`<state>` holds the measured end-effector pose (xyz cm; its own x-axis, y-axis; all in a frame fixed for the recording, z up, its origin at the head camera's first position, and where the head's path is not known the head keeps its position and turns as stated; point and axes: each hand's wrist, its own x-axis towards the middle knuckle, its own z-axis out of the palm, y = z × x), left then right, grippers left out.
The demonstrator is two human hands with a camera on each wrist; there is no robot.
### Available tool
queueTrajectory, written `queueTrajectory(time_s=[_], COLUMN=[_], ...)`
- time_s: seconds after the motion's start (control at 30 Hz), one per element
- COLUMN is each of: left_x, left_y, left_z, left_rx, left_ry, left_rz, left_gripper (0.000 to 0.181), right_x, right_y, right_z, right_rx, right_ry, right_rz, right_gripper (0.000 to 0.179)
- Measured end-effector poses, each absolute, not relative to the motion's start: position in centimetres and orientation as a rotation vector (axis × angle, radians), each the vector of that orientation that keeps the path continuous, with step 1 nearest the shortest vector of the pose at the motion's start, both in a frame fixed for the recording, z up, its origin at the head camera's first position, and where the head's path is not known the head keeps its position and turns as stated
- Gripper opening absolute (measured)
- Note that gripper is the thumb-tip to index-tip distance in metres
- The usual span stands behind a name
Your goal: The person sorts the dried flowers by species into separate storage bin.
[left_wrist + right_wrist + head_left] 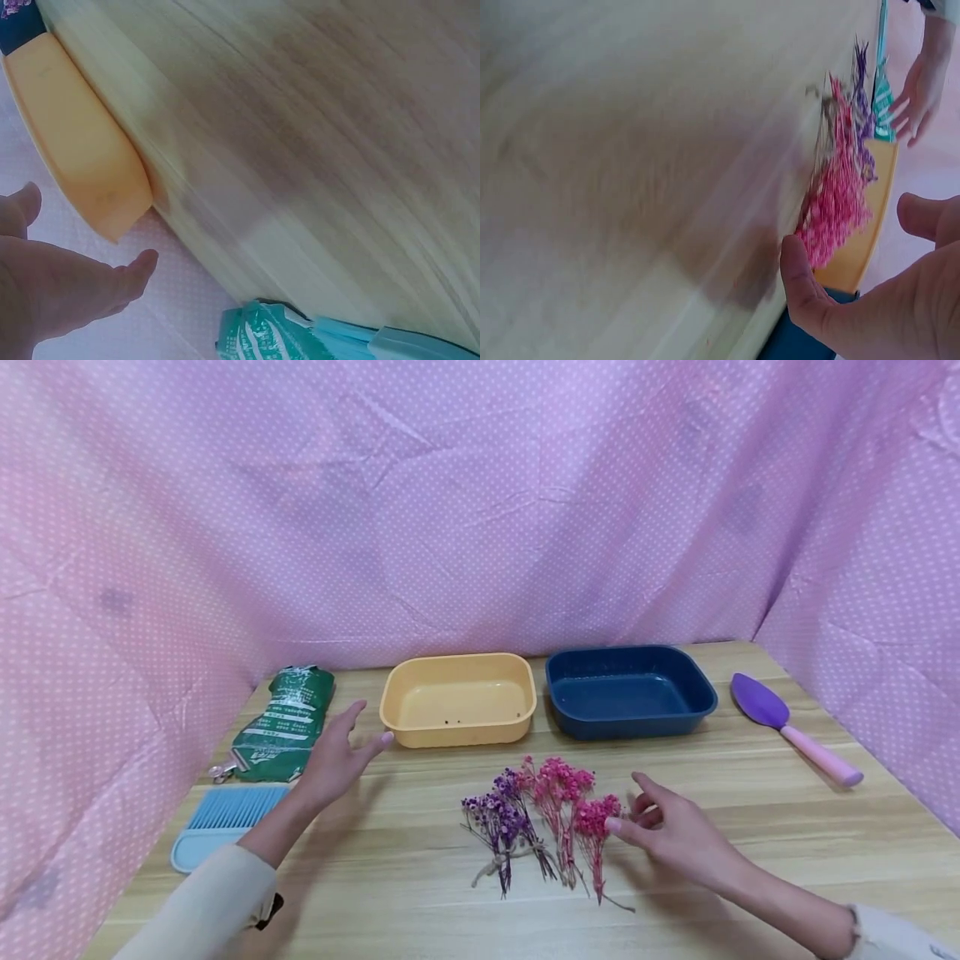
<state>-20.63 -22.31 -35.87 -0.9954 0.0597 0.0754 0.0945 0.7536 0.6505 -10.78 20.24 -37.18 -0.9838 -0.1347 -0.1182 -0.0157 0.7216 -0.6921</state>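
Observation:
My left hand [335, 766] hovers with fingers spread, just left of the yellow basin [461, 737], and holds nothing. In the left wrist view its fingertips point toward that basin's end. Nothing is held by my right hand [678, 835] either; its fingers are loosely bent, with the thumb right beside a small bunch of pink dried flowers [595, 818]. A larger pink bunch [558, 783] lies next to it on the table. Purple dried flowers [495, 814], tied with twine, lie at the left of the group, stems toward me.
A dark blue basin [637, 727] stands right of the yellow one, which has a few dark specks inside. At far right lies a purple trowel [761, 700] with a pink handle. A green clipped bag [281, 735] and a light blue brush [232, 810] lie left, near pink dotted cloth [480, 510].

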Motion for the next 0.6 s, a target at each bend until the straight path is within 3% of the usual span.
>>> queueTrajectory(time_s=[0.37, 0.5, 0.6], left_x=[-21.7, -22.1, -22.5], left_y=[-22.2, -22.0, -21.7], left_z=[-36.9, -36.8, -36.7], left_rx=[-0.107, -0.064, -0.045], left_ry=[-2.838, -2.841, -2.836], left_rz=[-1.207, -1.248, -1.294], left_gripper=[0.078, 0.08, 0.08], right_x=[-9.7, -9.5, -9.5], right_y=[18.9, 18.1, 17.5], right_z=[-37.7, -38.0, -38.2], right_rx=[-0.114, -0.139, -0.129], right_ry=[2.756, 2.744, 2.745], right_rz=[-1.118, -1.096, -1.03], right_gripper=[0.084, 0.054, 0.05])
